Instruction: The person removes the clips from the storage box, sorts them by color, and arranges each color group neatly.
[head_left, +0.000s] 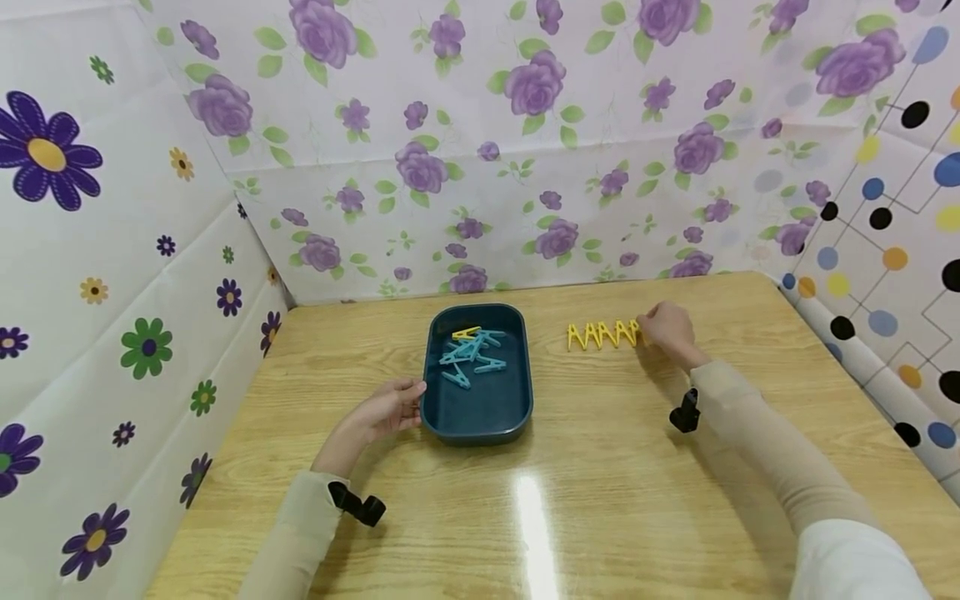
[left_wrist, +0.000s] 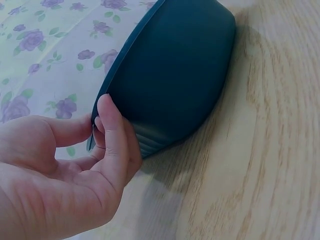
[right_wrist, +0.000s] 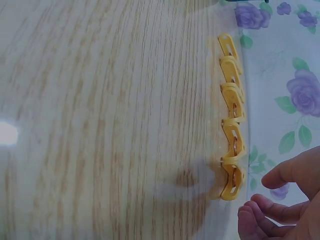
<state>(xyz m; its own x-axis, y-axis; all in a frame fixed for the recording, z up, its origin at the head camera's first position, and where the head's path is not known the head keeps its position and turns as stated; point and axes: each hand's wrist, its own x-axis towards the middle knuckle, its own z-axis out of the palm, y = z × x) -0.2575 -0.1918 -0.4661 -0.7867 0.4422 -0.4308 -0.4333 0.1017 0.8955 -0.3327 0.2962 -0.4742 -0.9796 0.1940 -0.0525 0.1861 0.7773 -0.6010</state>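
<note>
The person's left arm reaches up and inward from the lower left, its beige sleeve point(head_left: 296, 525) ending at the wrist, where a small black camera point(head_left: 367, 509) sits. The left hand point(head_left: 386, 410) is clamped on the rim of a dark teal tray point(head_left: 480, 410), thumb on one side of the edge and fingers bent against the outside wall. Inside the tray, to the right of this hand and a little farther out, lie blue clothespins point(head_left: 491, 366) in a loose heap, with one yellow clothespin point(head_left: 466, 332) at the heap's far side. The right arm stretches farther forward, slanting inward from the lower right, another black camera point(head_left: 685, 412) at its wrist. The right hand point(head_left: 670, 329) points its fingertips leftward; thumb and fingers are apart and gently curved, with a gap between them and nothing gripped. Just beside those fingertips, to their left, a row of yellow clothespins point(right_wrist: 229, 93) stands in a zigzag line on the wooden tabletop point(head_left: 600, 467), its nearest end by the hand; whether a finger brushes that end cannot be told. The row lies between the right hand and the tray.
</note>
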